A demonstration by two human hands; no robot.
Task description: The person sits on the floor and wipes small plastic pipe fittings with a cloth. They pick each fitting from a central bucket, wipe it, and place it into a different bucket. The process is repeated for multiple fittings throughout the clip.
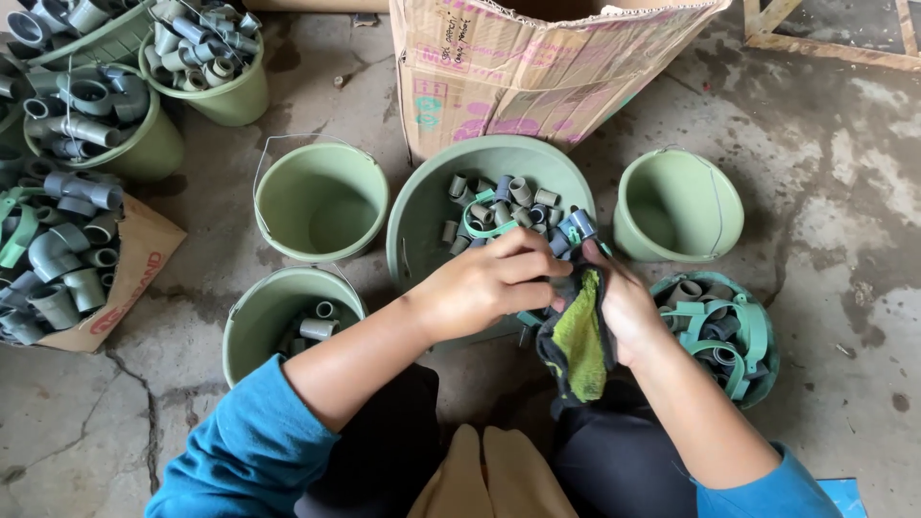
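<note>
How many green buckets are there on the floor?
6, not counting the big basin: two full of pipe fittings top left, an empty one beside the basin, one lower left, two on the right. More may hide past the left edge.

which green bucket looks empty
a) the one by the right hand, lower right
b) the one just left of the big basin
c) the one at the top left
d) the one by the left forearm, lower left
b: the bucket left of the basin shows only its bare inside, while the other three hold grey pipe fittings.
</note>
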